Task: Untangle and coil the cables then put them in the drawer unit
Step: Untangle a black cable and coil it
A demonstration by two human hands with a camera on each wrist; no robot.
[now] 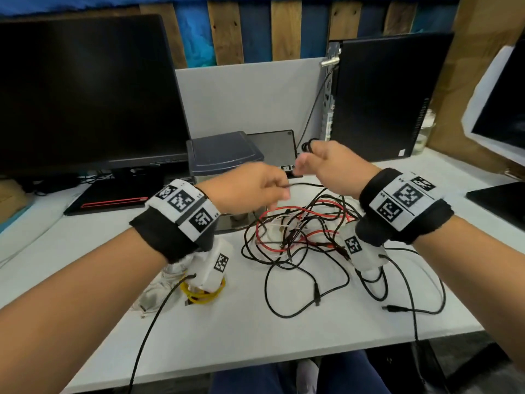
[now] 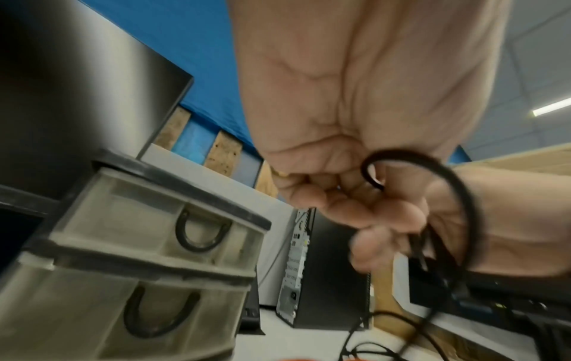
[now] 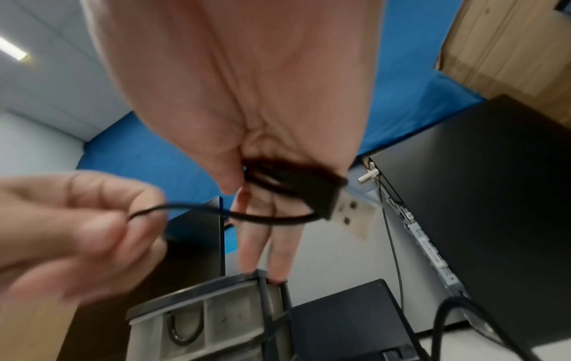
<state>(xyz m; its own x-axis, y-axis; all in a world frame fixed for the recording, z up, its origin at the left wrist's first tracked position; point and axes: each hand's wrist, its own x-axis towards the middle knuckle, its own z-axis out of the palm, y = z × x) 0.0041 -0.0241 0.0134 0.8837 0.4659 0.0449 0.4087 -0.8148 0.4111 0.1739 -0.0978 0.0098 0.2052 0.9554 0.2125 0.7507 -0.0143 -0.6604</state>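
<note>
A thin black USB cable (image 1: 305, 184) runs between my two hands above the desk. My right hand (image 1: 306, 160) grips small loops of it (image 1: 308, 144); in the right wrist view the thumb (image 3: 228, 175) presses those loops and the USB plug (image 3: 349, 212) sticks out. My left hand (image 1: 279, 189) pinches the same cable (image 3: 148, 210) a short way off. Below lies a tangle of red, black and white cables (image 1: 298, 231). A coiled yellow cable (image 1: 203, 292) lies at the front left. The grey drawer unit (image 1: 224, 155) stands behind my hands, its drawers (image 2: 154, 244) closed.
A large monitor (image 1: 85, 89) stands at the back left and a black PC tower (image 1: 377, 95) at the back right. A black laptop with a red stripe (image 1: 113, 199) lies on the left. A second screen (image 1: 505, 109) and a dark tablet (image 1: 500, 200) are on the right.
</note>
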